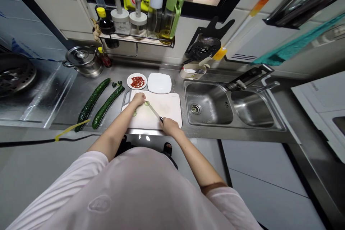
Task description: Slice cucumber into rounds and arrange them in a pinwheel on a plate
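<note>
Two cucumber slices are apparently cut at the board, two long cucumbers left unsliced beside it, knife gripped over it by closed right hand, left hand curled there, hold unclear.

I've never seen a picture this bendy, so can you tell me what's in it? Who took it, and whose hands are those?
There's no robot here. A person wears a camera on their head, looking down past their own shirt, so you see almost what they see.

The right hand holds a knife over a white cutting board. Its blade points toward a thin green-edged slice. The left hand is right beside that slice; I can't tell whether it grips anything.

On the metal counter lie two long cucumbers. Behind the board sit a small plate of red bits and a white dish.
</note>
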A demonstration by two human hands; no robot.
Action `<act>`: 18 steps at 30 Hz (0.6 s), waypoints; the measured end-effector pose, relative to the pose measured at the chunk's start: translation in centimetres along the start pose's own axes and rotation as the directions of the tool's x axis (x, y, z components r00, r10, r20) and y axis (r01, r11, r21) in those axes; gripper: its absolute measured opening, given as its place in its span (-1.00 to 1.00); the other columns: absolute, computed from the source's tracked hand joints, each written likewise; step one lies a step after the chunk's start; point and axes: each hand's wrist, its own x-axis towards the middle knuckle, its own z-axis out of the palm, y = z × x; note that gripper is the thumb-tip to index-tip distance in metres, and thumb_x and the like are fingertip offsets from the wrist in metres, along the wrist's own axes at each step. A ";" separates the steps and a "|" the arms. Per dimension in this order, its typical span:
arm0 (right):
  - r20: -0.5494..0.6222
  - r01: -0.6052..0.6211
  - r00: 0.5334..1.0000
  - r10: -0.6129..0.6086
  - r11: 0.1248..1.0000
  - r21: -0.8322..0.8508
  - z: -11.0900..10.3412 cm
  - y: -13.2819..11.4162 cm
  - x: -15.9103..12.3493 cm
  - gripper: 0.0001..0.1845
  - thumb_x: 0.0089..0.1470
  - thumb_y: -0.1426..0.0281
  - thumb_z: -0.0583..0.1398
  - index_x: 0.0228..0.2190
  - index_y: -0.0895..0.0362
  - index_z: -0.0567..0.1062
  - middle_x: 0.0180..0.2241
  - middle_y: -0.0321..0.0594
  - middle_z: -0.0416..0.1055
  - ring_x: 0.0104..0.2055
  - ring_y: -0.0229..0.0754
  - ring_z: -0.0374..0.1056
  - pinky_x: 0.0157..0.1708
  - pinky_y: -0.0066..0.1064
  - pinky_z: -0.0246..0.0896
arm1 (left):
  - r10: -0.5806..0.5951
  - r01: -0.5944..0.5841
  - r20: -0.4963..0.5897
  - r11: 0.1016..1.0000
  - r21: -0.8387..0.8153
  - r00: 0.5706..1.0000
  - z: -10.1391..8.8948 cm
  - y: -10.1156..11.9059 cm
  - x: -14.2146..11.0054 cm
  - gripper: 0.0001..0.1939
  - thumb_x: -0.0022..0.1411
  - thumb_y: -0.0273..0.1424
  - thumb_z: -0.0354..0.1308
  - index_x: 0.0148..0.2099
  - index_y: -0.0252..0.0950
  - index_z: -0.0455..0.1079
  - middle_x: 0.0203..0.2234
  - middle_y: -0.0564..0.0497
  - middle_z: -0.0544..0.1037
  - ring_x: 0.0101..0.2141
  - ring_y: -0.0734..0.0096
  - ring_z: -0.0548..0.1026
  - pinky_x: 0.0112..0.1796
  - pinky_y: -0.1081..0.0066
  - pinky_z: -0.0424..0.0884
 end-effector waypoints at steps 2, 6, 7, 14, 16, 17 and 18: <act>0.002 -0.004 1.000 0.004 1.000 -0.001 0.1 0.0 0.0 -0.62 0.25 0.24 -0.04 -0.09 0.17 0.43 -0.11 0.04 0.48 -0.05 0.01 0.41 -0.15 -0.28 0.23 | 0.003 -0.003 -0.003 1.000 0.002 1.000 0.0 0.0 0.0 -0.77 -0.06 -0.51 0.29 -0.26 -0.26 0.49 -0.34 0.02 0.56 -0.30 0.41 0.47 -0.24 0.50 0.33; -0.004 -0.014 1.000 0.014 1.000 -0.012 0.5 0.5 -0.5 -0.61 0.25 0.22 -0.04 -0.09 0.17 0.43 -0.12 0.04 0.48 -0.07 0.01 0.42 -0.16 -0.27 0.24 | 0.018 -0.018 -0.007 1.000 0.000 1.000 0.1 -0.2 0.1 -0.78 -0.05 -0.50 0.29 -0.26 -0.27 0.49 -0.33 0.00 0.56 -0.30 0.41 0.48 -0.24 0.49 0.33; -0.004 -0.015 1.000 0.015 1.000 -0.014 0.6 0.7 -0.8 -0.61 0.25 0.23 -0.04 -0.10 0.18 0.43 -0.12 0.05 0.48 -0.07 0.02 0.42 -0.16 -0.26 0.24 | 0.020 -0.020 -0.007 1.000 -0.001 1.000 0.1 -0.2 0.1 -0.78 -0.04 -0.50 0.29 -0.26 -0.27 0.49 -0.32 0.00 0.56 -0.30 0.40 0.48 -0.24 0.49 0.33; 0.008 -0.024 1.000 0.024 1.000 -0.011 0.8 1.2 -1.9 -0.60 0.26 0.22 -0.04 -0.10 0.19 0.43 -0.13 0.07 0.48 -0.07 0.02 0.42 -0.16 -0.28 0.23 | 0.012 -0.012 0.000 1.000 -0.012 1.000 0.3 -0.5 0.5 -0.76 -0.07 -0.49 0.31 -0.26 -0.26 0.50 -0.34 0.02 0.56 -0.30 0.41 0.47 -0.24 0.49 0.33; 0.011 -0.026 1.000 0.026 1.000 -0.005 0.7 1.0 -1.6 -0.61 0.26 0.22 -0.04 -0.10 0.19 0.43 -0.13 0.06 0.48 -0.07 0.01 0.42 -0.16 -0.29 0.23 | 0.008 -0.008 0.000 1.000 -0.013 1.000 0.4 -0.5 0.5 -0.76 -0.07 -0.49 0.30 -0.26 -0.26 0.50 -0.34 0.02 0.56 -0.30 0.41 0.47 -0.24 0.49 0.33; 0.012 -0.023 1.000 0.023 1.000 -0.001 0.7 0.9 -1.3 -0.61 0.26 0.22 -0.04 -0.10 0.18 0.43 -0.12 0.06 0.48 -0.07 0.01 0.42 -0.17 -0.29 0.24 | 0.006 -0.006 0.000 1.000 -0.014 1.000 0.4 -0.5 0.5 -0.76 -0.06 -0.49 0.30 -0.25 -0.26 0.50 -0.33 0.01 0.56 -0.30 0.41 0.47 -0.24 0.49 0.33; 0.011 -0.022 1.000 0.022 1.000 0.003 0.7 0.7 -1.1 -0.60 0.26 0.21 -0.04 -0.09 0.18 0.43 -0.12 0.06 0.48 -0.07 0.01 0.42 -0.17 -0.29 0.24 | 0.004 -0.004 0.000 1.000 -0.014 1.000 0.4 -0.5 0.5 -0.76 -0.06 -0.49 0.29 -0.25 -0.26 0.49 -0.33 0.01 0.56 -0.30 0.41 0.47 -0.24 0.49 0.33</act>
